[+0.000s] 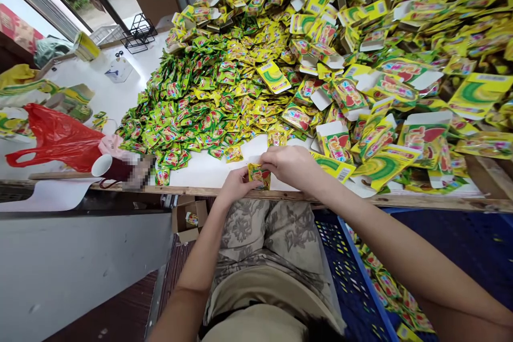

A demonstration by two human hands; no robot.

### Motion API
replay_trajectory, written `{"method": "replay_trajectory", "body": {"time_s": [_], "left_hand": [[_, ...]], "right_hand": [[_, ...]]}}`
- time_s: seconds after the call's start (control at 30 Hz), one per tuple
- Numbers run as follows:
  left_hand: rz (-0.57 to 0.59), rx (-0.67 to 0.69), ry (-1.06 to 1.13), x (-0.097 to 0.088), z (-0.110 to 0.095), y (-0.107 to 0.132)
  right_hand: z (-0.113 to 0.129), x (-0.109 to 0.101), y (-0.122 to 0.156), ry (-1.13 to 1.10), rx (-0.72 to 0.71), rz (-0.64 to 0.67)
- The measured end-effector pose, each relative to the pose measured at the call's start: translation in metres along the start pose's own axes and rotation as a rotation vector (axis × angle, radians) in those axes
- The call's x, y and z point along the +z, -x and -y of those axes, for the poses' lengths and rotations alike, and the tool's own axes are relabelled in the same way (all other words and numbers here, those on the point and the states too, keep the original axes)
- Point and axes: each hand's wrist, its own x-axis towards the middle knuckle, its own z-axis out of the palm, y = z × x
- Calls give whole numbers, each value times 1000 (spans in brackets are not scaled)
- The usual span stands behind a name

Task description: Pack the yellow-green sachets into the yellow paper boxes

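Observation:
At the table's front edge, my left hand (236, 186) grips the lower left side of a small yellow, green and red candy packet (259, 176). The fingers of my right hand (294, 168) are pinched at its upper right corner. Whether it is a pouch or a little carton I cannot tell, since fingers cover part of it. A yellow sachet (234, 154) lies just beyond my left hand, and another sachet (277, 137) lies behind my right. Under my right wrist rests a flat yellow-green carton (331, 165).
Green and yellow sachets (192, 101) are heaped across the table, with printed cartons (377, 85) piled to the right. A red plastic bag (60, 139) and a mug (112, 166) stand left. Below are a cardboard box (189, 235) and a blue crate (363, 278).

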Motion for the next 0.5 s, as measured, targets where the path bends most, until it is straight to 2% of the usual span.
{"method": "replay_trajectory", "body": {"time_s": [0.17,0.4,0.5], "left_hand": [[15,8,-13,0,2,2],[-9,29,29,3,-8,3],[-28,21,65,6,-10,2]], "right_hand": [[-1,-1,0,-52,-46,2],[-4,-4,-9,-12,-88,189],[-5,-10,-7,-42,-106,214]]}}
